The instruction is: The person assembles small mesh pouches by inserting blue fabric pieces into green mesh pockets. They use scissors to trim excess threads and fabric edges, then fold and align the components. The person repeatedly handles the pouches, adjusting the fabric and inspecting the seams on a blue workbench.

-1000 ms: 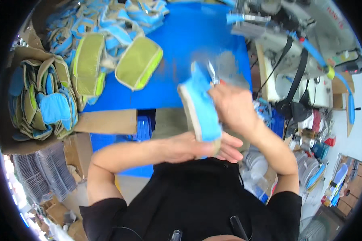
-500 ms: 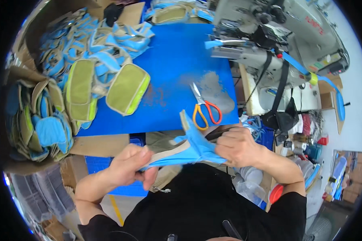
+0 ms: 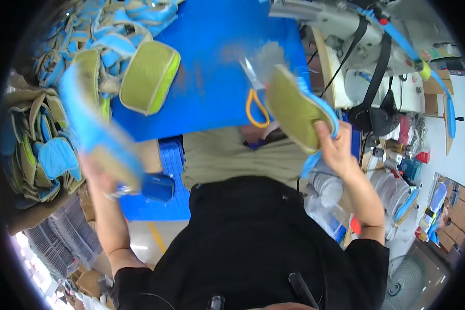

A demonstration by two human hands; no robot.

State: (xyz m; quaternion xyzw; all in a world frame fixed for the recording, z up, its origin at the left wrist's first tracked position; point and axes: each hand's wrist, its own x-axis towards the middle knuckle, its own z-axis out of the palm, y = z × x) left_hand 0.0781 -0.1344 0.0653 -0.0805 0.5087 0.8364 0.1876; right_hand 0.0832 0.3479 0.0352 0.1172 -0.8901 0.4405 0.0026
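On the right, my right hand is closed on an olive-green fabric panel with blue edging, thumb pressed on its face. The panel is held up over the table's front edge and covers part of the scissors, whose orange handle loop still shows. Out to the left, my left hand grips a long blue-and-tan fabric piece. Both that hand and its piece are smeared by motion, and the fingers are mostly hidden. Behind the piece lies an olive pouch with lime-green trim.
A heap of blue-and-tan fabric pieces covers the table's far left. Beside it a cardboard box is filled with similar pieces. A sewing machine stands at the right of the blue tabletop. Below the table sits a blue crate.
My hands, earlier together on blue-and-tan fabric, have moved apart. The left has swung left with a piece; the right has risen with the olive panel. The view has shifted, too.
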